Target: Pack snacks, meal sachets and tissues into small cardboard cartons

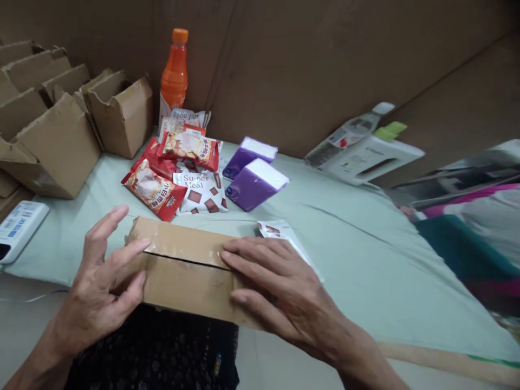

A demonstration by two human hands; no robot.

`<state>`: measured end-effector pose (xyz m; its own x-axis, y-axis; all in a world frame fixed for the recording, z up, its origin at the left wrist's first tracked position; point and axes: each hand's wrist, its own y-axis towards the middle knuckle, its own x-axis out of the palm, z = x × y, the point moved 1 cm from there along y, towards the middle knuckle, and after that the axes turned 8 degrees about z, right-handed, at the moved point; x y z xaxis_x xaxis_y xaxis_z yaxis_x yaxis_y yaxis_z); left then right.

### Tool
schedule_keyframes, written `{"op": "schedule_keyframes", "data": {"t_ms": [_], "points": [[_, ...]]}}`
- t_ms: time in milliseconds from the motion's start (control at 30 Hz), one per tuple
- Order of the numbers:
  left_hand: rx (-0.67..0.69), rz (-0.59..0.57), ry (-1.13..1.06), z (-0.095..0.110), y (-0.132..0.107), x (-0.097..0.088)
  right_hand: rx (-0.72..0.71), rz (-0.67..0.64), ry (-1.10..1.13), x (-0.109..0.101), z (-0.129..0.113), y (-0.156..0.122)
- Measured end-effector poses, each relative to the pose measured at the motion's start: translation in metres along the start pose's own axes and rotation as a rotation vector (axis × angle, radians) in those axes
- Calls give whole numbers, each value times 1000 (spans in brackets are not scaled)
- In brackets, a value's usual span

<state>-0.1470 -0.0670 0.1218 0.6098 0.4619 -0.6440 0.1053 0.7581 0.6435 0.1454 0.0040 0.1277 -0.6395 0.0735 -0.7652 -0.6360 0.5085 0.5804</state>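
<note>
A brown cardboard box (pixel 187 281) lies in front of me at the table's near edge, its two top flaps almost meeting along a dark narrow gap. Clear tape shows on its left end. My left hand (pixel 108 271) is at that end with fingers spread, the index fingertip by the tape and the thumb against the near side. Over the right end lies my right hand (pixel 280 287), its fingers on the far flap and its thumb on the near one. Behind that hand a white packet (pixel 286 233) is partly hidden.
Open cardboard boxes (pixel 60 141) crowd the left. Beyond my box lie red snack packets (pixel 156 189), a white "Super Meal" packet (pixel 199 192) and two purple tissue packs (pixel 255 184). An orange bottle (pixel 174 76), a white jug (pixel 365 160) and a white device (pixel 22 230) stand around.
</note>
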Motion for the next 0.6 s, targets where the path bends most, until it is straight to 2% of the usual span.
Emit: {"op": "schedule_keyframes", "data": {"t_ms": [133,267,433,500,600], "points": [[45,-99,-142,-8,1,7,-40,-143,-29,-6,-3,-8],[58,-89,-175,-14,2,9,-57,-263,-84,-11,-4,-4],[69,-69,-180,-19,2,9,-27,-445,-92,-4,-5,13],[68,-59,-170,-19,1,10,-7,-472,-67,-2,-7,19],[45,-15,-189,-29,-3,8,10,-448,-52,-1,-13,25]]}}
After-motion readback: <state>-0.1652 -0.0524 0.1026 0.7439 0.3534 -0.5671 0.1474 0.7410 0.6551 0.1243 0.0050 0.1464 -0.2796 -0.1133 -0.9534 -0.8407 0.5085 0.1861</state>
